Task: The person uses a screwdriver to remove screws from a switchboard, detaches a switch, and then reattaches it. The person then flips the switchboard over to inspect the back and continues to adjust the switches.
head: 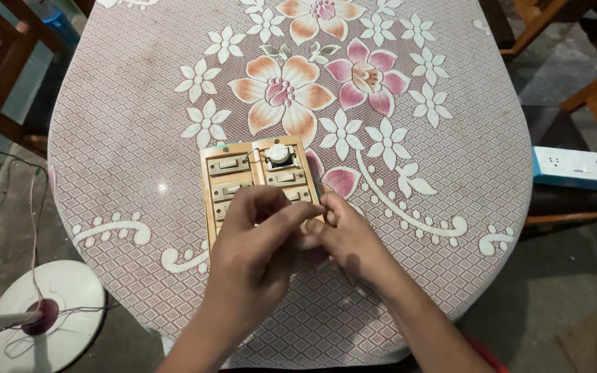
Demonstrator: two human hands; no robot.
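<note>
Head view: the camera looks down at a round table (139, 138) with two hands in the middle.
Left hand: the left hand (253, 252) is bent over the near end of a flat wooden switch board with rows of small switches (233, 183). Its fingers are curled in and pinch close to the other hand. I cannot tell what it holds.
Right hand: the right hand (347, 242) meets the left one at the fingertips, just beside the board's right edge. A thin dark wire (320, 184) loops up near it.
Board: it lies flat near the table's middle, and a round white knob (278, 154) sits at its far right corner.
Edges and room: there is lots of bare cloth on both sides of the board. The table's near edge is close to the arms.
Boxes: a long white and blue box with small marks (578, 168) lies to the right, off the table.
Surface: a pinkish lace cloth with big pink and white flowers (298, 90) covers the table.
Room: a grey floor, brown wooden chairs (1, 76) at the sides, and a round white fan base with thin wires (43, 318) at the lower left.
</note>
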